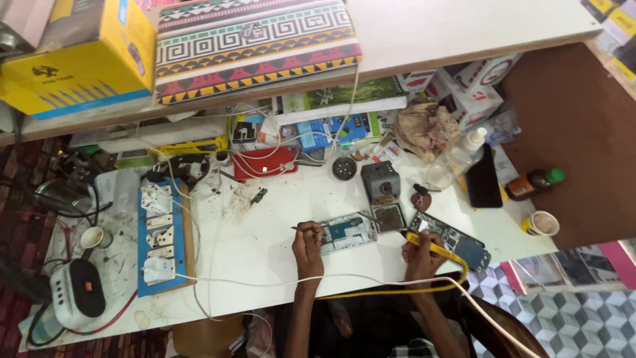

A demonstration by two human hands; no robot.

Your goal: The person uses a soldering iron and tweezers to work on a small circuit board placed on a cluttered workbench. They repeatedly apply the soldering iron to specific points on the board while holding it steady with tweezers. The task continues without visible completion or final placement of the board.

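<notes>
Hands (307, 244) (420, 255) grip thin tweezers (306, 229), perhaps metal, yellow soldering iron (429, 246).

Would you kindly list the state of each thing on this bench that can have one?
Opened phone: back off, lying flat, insides exposed.
Second phone: opened, flat by the right hand.
Yellow soldering iron: held in right hand, tip toward the opened phone.
Thin tool: held in left hand.
Black phone: screen dark.
Paper cup: upright.
</notes>
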